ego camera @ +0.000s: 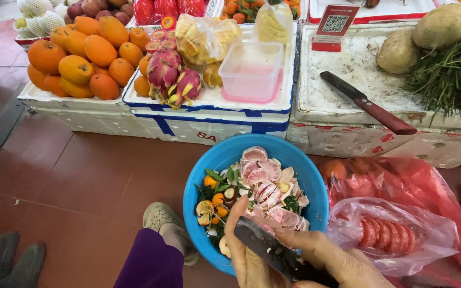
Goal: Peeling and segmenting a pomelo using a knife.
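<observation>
Dark knife blade [273, 250] under right-hand fingers [321, 246], above blue basin [230, 154]

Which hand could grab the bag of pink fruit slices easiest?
Probably the right hand: it sits beside the clear bag, though it seems to grip the knife. The left hand is farther off, by the blue basin.
</observation>
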